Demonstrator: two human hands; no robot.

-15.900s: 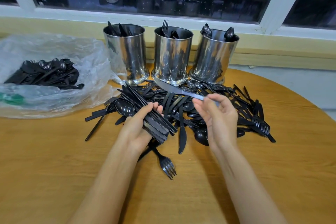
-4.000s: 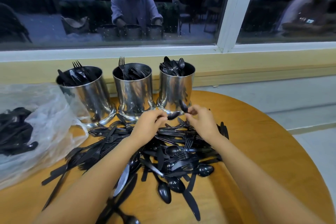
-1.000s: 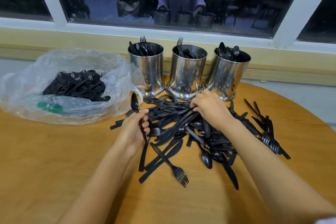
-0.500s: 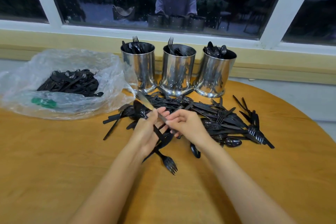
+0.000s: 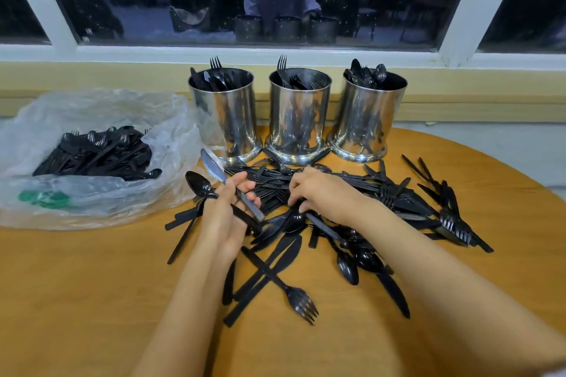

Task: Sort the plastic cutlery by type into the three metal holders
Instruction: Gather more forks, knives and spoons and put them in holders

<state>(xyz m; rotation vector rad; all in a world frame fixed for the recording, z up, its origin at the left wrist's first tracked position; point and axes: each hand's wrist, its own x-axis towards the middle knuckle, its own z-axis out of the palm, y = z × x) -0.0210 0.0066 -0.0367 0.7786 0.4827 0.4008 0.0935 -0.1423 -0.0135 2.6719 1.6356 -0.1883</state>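
Head cam: the cutlery pile (image 5: 382, 193), all black plastic, sprawls across the counter (image 5: 76, 285) right in front of three metal holders. The left holder (image 5: 226, 113) has knives plus a fork poking up, the middle holder (image 5: 298, 113) has forks, and the right holder (image 5: 367, 113) has spoons. The left hand (image 5: 226, 211) has its grip clamped on a knife (image 5: 214, 167), blade pointing up and away, and a spoon (image 5: 199, 185) sticks out of the same fist. The right hand (image 5: 324, 193) is fingers-down in the pile; can't tell whether its grip has caught anything. A lone fork (image 5: 301, 303) lies nearest the person. Off left sits a clear plastic bag (image 5: 122, 107) with more black cutlery inside.
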